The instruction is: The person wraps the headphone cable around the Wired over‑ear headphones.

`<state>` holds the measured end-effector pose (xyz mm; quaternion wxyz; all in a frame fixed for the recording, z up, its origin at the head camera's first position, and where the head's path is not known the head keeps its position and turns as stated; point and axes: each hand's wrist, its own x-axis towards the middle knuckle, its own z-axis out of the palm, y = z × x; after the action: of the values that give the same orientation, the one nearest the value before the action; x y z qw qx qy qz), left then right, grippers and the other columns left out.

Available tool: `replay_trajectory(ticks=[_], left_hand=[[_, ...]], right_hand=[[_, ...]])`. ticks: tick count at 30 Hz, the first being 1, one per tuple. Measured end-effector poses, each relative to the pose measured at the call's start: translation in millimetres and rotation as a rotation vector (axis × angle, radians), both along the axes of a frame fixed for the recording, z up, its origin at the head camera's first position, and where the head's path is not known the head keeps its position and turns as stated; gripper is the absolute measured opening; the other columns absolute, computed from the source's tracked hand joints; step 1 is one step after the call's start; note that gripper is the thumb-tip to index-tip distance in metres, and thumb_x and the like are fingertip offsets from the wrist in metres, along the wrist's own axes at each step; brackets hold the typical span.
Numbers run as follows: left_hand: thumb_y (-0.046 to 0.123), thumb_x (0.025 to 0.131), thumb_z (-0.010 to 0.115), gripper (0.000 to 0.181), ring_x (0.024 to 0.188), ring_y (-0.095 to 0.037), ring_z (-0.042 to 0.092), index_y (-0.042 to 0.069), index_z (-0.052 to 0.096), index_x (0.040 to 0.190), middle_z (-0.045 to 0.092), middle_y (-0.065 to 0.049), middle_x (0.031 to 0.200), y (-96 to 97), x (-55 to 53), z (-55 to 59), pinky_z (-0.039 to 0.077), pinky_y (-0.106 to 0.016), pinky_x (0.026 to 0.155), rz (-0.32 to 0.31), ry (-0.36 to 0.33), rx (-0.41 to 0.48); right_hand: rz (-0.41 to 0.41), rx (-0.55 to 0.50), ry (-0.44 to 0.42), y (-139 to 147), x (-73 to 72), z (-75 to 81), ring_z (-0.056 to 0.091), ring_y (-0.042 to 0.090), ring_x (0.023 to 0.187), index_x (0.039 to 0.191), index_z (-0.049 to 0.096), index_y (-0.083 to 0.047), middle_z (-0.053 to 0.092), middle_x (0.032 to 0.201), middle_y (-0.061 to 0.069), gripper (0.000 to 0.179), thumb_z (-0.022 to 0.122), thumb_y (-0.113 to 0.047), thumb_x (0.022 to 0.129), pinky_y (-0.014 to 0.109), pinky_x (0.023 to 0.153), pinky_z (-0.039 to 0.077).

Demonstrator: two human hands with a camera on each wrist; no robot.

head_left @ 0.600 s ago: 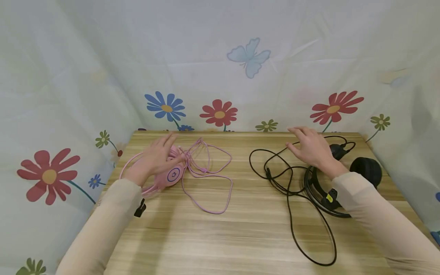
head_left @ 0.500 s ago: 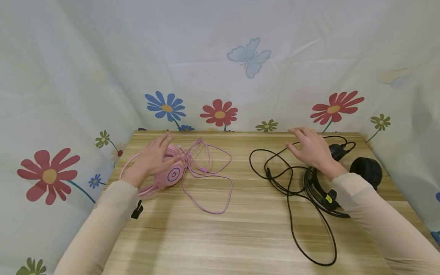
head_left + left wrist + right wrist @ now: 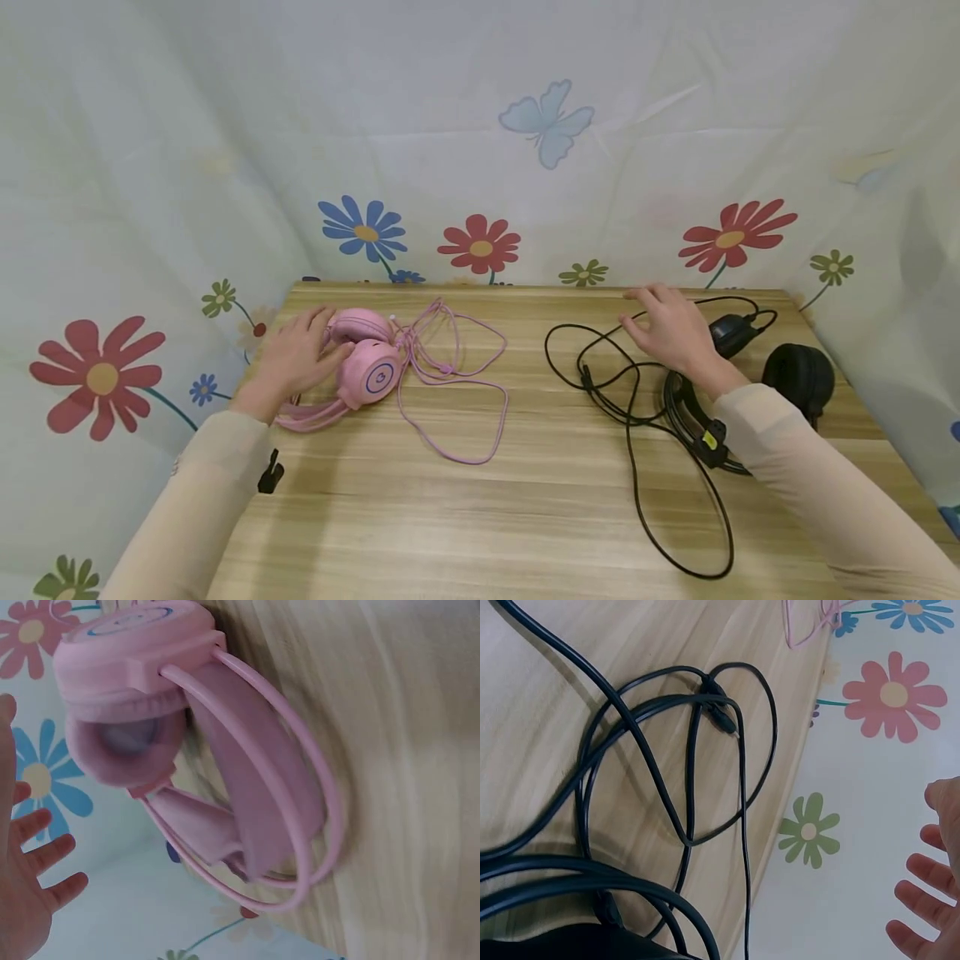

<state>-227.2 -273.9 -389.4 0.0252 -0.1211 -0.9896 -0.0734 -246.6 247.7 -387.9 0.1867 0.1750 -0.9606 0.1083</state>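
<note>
A pink headset with two ear cups lies on the left of the table, its headband loops pointing toward me. My left hand hovers over its band, fingers spread and loosely bent; the left wrist view shows those fingers apart from the pink headset. On the right lies a black headset, one ear cup showing and part of its band hidden under my forearm. Above it is my right hand, fingers extended and holding nothing. The right wrist view shows the hand clear of the coiled black cable.
A thin pink cable trails right from the pink headset. The black cable loops toward the front edge, with a small black box on it near the back. A flower-printed curtain hangs around the wooden table.
My left hand has moved left and slightly down, uncovering more of the pink ear cups. My right hand has shifted slightly left. Both headsets stay where they were.
</note>
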Motion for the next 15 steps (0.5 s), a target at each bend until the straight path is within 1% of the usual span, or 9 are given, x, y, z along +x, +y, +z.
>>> replay_trajectory(ticks=[4,9,13,15], left_hand=[[0.052,0.089,0.047,0.077,0.125,-0.049,0.031,0.000,0.025,0.142,0.028,-0.025,0.143,-13.8,3.7,-6.4,0.026,-0.064,0.099,0.047,-0.002,0.008],[0.044,0.086,0.055,0.077,0.120,-0.050,0.035,-0.004,0.027,0.139,0.031,-0.029,0.138,-33.0,6.9,-18.8,0.030,-0.064,0.095,0.106,-0.018,0.011],[0.043,0.085,0.057,0.079,0.118,-0.052,0.035,-0.006,0.026,0.138,0.030,-0.032,0.135,-46.0,9.3,-27.2,0.031,-0.066,0.093,0.166,-0.052,0.011],[0.042,0.084,0.057,0.080,0.117,-0.053,0.035,-0.008,0.025,0.138,0.030,-0.034,0.134,-50.9,10.1,-30.1,0.032,-0.066,0.092,0.199,-0.068,0.012]], right_hand=[[-0.006,0.001,-0.029,-2,1.4,-4.6,0.055,0.039,0.092,0.117,0.057,-0.004,0.054,0.111,0.022,0.038,0.062,-0.026,0.086,0.053,0.073,0.045],[0.019,0.010,-0.065,-6,4.1,-8.2,0.054,0.038,0.095,0.116,0.057,-0.005,0.053,0.113,0.020,0.037,0.062,-0.026,0.085,0.051,0.071,0.046],[0.043,0.029,-0.075,-10,6.7,-10.2,0.054,0.036,0.092,0.115,0.058,-0.006,0.053,0.112,0.019,0.037,0.064,-0.026,0.084,0.049,0.068,0.047],[0.053,0.035,-0.073,-11,8.3,-10.9,0.055,0.036,0.093,0.115,0.057,-0.006,0.053,0.112,0.019,0.037,0.064,-0.027,0.085,0.049,0.069,0.048]])
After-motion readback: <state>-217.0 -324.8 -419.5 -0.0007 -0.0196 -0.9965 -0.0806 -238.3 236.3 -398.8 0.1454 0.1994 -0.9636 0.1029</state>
